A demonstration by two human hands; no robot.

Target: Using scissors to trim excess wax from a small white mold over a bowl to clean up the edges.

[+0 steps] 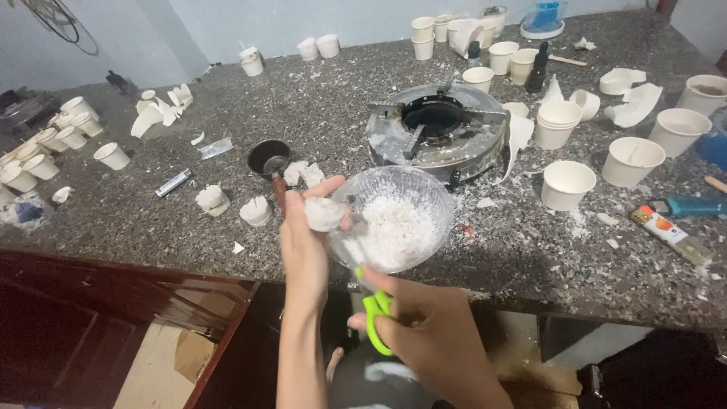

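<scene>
My left hand holds a white waxy lump up at the rim of a clear glass bowl that is filled with white shavings. My right hand grips green-handled scissors just below the bowl, and their blades point up towards the lump. The bowl sits at the front edge of a speckled stone counter. Whether the blades touch the lump is hidden by the bowl.
A single-burner gas stove stands behind the bowl. Several white paper cups are scattered right and back, more at far left. A small dark pot, white wax chunks, a blue utility knife and a lighter lie on the counter.
</scene>
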